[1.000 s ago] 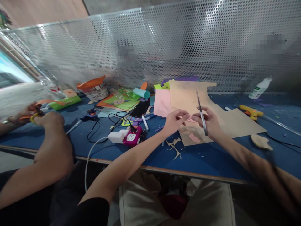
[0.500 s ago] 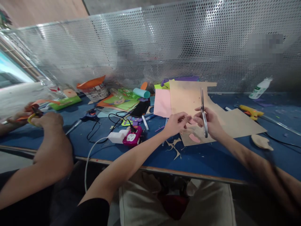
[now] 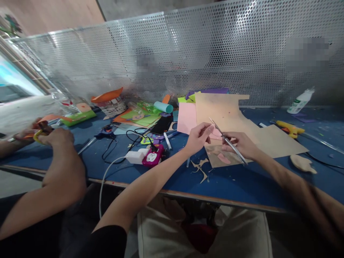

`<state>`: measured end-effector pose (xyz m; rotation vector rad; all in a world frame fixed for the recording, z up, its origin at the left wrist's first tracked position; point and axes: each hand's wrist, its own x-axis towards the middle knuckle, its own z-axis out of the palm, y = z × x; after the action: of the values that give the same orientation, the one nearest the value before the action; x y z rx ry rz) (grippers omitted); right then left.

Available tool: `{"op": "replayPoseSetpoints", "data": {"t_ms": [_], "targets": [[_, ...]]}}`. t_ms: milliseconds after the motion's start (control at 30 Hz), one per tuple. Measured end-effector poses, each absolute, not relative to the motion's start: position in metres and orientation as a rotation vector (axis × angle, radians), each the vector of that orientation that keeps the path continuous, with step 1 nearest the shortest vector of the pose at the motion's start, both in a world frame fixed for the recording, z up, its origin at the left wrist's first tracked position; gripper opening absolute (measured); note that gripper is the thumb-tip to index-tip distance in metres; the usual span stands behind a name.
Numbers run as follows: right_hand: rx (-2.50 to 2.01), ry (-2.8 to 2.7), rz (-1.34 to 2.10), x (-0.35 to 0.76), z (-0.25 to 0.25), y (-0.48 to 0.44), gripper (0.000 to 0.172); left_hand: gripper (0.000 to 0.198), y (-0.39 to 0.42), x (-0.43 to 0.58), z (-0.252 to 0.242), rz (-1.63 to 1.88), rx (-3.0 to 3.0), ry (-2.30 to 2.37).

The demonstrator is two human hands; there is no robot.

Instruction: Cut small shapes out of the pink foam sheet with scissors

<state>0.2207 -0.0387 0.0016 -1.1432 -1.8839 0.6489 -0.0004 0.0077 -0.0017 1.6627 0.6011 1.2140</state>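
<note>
My left hand (image 3: 198,138) pinches a small pink piece of craft sheet (image 3: 217,133) between thumb and fingers. The scissors (image 3: 237,153) are in my right hand (image 3: 241,144), their blades slanting up and left toward that pink piece. Fingers partly cover the handles, and I cannot tell whether the blades touch the piece. Beneath both hands lie large beige sheets (image 3: 215,107). A loose pink scrap (image 3: 224,158) rests just below my right hand. A flat pink sheet (image 3: 186,118) is behind my left hand.
Beige offcuts (image 3: 201,168) lie near the table's front edge. At right are a yellow glue gun (image 3: 290,128), a white bottle (image 3: 301,101) and a beige cutout (image 3: 303,163). Leftward are a magenta power adapter (image 3: 153,156), cables and a dark phone (image 3: 161,125). A co-worker's hands (image 3: 60,138) hold yellow-handled scissors.
The scissors have turned from nearly upright to a slant, tips now pointing up-left toward the pink piece. My left hand has risen slightly, still pinching the piece.
</note>
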Motion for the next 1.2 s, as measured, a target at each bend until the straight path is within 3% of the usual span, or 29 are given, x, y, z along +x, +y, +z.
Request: {"op": "replayPoseSetpoints", "data": {"t_ms": [367, 700, 1000, 1200], "targets": [[-1.050, -2.034, 0.636, 0.219, 0.006, -0.043, 0.022, 0.049, 0.005, 0.000, -0.006, 1.260, 1.745, 0.586], [-0.999, -2.037, 0.506, 0.213, 0.003, -0.047, 0.037, 0.046, -0.004, 0.006, -0.006, 1.295, 1.700, 0.580], [-0.940, -2.024, 0.551, 0.199, 0.003, -0.053, 0.063, 0.047, -0.006, 0.005, -0.003, 1.300, 1.707, 0.557], [-0.919, -1.978, 0.547, 0.196, 0.004, -0.056, 0.066, 0.051, -0.007, 0.004, 0.003, 1.299, 1.691, 0.524]]}}
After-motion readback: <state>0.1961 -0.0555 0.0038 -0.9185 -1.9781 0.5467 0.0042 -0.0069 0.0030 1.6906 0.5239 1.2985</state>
